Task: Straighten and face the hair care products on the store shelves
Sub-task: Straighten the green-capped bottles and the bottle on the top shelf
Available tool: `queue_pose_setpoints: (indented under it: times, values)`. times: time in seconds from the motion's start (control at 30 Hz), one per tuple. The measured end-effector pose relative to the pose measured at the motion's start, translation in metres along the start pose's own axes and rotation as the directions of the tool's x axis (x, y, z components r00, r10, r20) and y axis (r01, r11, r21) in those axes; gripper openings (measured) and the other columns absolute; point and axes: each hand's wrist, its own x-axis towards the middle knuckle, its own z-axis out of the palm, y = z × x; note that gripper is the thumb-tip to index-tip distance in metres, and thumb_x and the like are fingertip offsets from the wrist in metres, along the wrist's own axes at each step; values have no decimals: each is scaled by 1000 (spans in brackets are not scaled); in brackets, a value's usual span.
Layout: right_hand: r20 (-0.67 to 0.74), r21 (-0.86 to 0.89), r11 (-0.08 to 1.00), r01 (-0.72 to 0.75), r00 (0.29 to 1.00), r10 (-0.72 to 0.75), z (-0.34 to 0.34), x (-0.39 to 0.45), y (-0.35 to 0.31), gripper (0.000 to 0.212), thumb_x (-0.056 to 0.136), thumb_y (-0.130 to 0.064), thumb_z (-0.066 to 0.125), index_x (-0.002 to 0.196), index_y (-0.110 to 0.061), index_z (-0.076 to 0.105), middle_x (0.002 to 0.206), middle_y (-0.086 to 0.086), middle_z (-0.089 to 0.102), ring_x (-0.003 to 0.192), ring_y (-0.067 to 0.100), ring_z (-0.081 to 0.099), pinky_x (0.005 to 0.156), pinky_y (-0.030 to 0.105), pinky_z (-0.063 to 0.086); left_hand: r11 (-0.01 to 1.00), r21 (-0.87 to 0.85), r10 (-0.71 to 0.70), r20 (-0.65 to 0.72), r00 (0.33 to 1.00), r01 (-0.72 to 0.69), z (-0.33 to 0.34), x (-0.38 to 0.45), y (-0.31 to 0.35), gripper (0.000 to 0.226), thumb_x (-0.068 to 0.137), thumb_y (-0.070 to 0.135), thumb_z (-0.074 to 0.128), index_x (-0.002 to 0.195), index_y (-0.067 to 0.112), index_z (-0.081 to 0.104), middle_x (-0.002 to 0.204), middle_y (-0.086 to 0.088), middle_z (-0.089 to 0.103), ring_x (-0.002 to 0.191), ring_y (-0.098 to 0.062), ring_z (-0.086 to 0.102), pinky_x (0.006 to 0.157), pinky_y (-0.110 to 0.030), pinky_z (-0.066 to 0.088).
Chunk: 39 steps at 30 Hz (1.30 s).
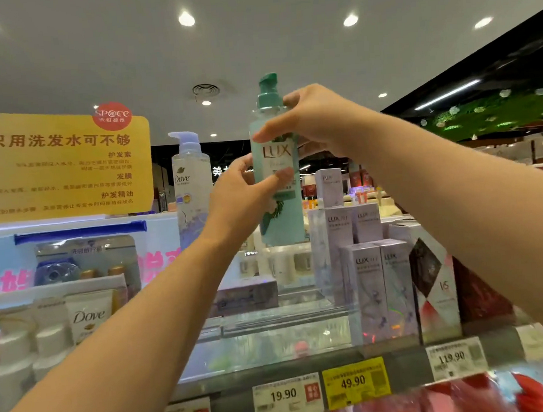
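A teal Lux pump bottle [281, 224] stands upright on top of the display, its label facing me. My left hand [243, 195] grips its middle from the left, thumb across the label. My right hand [309, 121] holds the bottle's shoulder just under the green pump, fingers curled round it. Left of it stands a clear Dove pump bottle [192, 186], pump pointing left. Pale lilac Lux boxes [377, 288] are stacked to the right on the shelf.
A yellow sign [55, 164] stands at the upper left. Dove tubes [88, 314] and white bottles [16, 359] fill the left shelf. A red and white diamond-pattern box [435, 287] stands at the right. Price tags [287, 398] line the shelf edge.
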Motion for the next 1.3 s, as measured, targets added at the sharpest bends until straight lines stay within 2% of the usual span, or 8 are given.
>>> queue_pose_setpoints:
  times: [0.2,0.47,0.63,0.73,0.9,0.97,1.1,1.3]
  values:
    - [37,43,997,59,997,-60,12,-82,-10,44,75,-24,86,112,-11,66,97,3,79,85,19,78,72,33,64,1000,-21,-13,109,994,15,-17,-60,27,28,80,33,80,102,19,70,95,8,77,84,-5,73,62,-20,58]
    - [114,168,986,-16,993,-3,44,-185,29,60,71,-12,87,124,-19,61,104,8,77,90,24,77,73,34,62,997,25,-80,224,971,76,-29,-158,17,47,67,39,87,109,27,71,99,10,77,86,-13,75,74,-39,61]
    - [189,151,986,-76,981,47,64,-233,63,70,64,-19,91,124,-33,59,105,2,78,94,25,76,88,49,59,984,172,-87,315,945,34,-27,-206,-5,47,64,56,82,108,43,70,95,28,73,86,2,70,68,-24,59]
    - [185,126,984,-128,977,104,80,-258,83,77,60,-25,92,123,-50,56,110,-7,76,98,16,74,88,43,59,960,278,-87,373,924,-21,-24,-228,-24,48,64,59,80,109,49,67,95,33,71,88,10,66,74,-19,55]
    - [193,32,982,-188,965,178,109,-286,121,66,58,-26,94,111,-38,57,104,-12,72,94,8,71,81,34,59,818,549,-148,489,860,-171,-24,-254,-53,67,67,81,57,124,48,58,110,21,68,101,2,61,83,-32,54]
    - [195,18,981,-195,962,188,120,-292,134,63,57,-27,94,106,-41,56,103,-16,69,91,1,68,75,21,56,758,620,-198,515,834,-203,-26,-259,-63,81,66,85,50,134,42,54,122,17,65,112,-5,59,90,-33,52]
    - [212,-5,982,-186,960,183,138,-298,153,63,61,-29,92,106,-50,53,102,-26,66,89,-7,65,71,8,46,607,752,-261,494,829,-257,-31,-263,-81,94,69,80,57,147,28,44,147,10,50,133,-13,47,107,-35,42]
    - [286,-99,980,-173,938,194,166,-302,178,65,65,-27,90,112,-46,50,102,-20,69,91,-4,66,73,15,52,406,865,-341,444,829,-296,-34,-265,-101,78,82,70,57,145,27,43,135,6,58,119,-19,58,91,-38,49]
